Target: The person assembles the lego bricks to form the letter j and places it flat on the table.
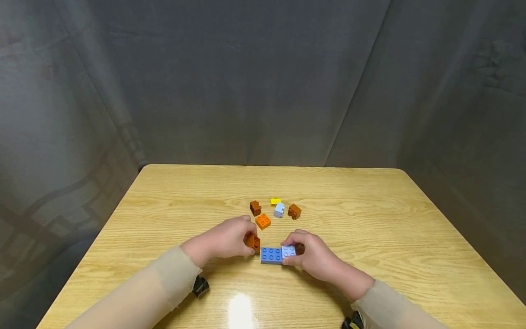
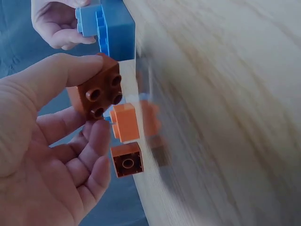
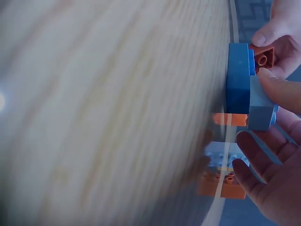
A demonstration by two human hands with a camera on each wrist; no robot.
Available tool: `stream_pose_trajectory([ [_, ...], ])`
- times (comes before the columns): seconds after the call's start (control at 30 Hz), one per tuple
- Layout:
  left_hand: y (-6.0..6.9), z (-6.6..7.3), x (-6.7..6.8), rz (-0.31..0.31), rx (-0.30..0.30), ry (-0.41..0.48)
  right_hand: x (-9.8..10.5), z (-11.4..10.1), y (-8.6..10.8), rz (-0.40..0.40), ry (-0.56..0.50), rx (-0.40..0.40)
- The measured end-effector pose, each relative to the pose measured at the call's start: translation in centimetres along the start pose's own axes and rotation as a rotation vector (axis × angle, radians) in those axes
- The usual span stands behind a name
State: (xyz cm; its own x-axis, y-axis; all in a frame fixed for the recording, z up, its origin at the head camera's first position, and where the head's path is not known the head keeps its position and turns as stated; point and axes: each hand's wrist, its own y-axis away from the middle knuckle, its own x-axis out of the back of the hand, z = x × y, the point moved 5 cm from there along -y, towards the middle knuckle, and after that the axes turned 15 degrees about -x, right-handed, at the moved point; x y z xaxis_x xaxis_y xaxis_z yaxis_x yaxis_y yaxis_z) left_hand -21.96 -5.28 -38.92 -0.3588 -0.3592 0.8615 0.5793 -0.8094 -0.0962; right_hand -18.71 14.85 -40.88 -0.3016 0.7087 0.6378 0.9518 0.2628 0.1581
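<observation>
"Head view?"
"The left hand (image 1: 228, 237) pinched a brown brick (image 1: 253, 242) just left of a blue brick (image 1: 271, 256) on the table (image 1: 172, 205), an orange brick (image 1: 263, 221) farther back; the right hand (image 1: 316, 257) gripped a light-blue brick (image 1: 289, 251) atop the blue one's right end."
"Left wrist?"
"The brown brick sat snug in the grip."
"Right wrist?"
"The thumb lay on the light-blue brick."

White glare (image 1: 240, 311) marks the table (image 1: 349, 196) — wrist views look bluish, soft.
</observation>
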Motion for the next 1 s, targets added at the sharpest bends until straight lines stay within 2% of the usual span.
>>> stream_pose_trajectory([
  [0.17, -0.07, 0.29, -0.41, -0.051, -0.022, 0.038, -0.02, 0.01, 0.06, -0.008, -0.017, -0.007],
  [0.3, -0.18, 0.56, -0.54, -0.065, -0.048, 0.043, -0.02, 0.01, 0.04, -0.01, -0.023, -0.005],
  [0.63, 0.03, 0.84, -0.88, -0.094, -0.027, 0.002, -0.03, 0.07, 0.07, -0.008, -0.027, 0.006],
  [0.8, -0.09, 0.92, -0.95, -0.073, -0.053, 0.014, -0.11, 0.12, 0.01, -0.011, -0.037, -0.003],
  [1.0, 0.06, 0.73, -0.69, -0.016, -0.008, 0.062, -0.14, 0.03, -0.02, -0.016, -0.041, -0.007],
])
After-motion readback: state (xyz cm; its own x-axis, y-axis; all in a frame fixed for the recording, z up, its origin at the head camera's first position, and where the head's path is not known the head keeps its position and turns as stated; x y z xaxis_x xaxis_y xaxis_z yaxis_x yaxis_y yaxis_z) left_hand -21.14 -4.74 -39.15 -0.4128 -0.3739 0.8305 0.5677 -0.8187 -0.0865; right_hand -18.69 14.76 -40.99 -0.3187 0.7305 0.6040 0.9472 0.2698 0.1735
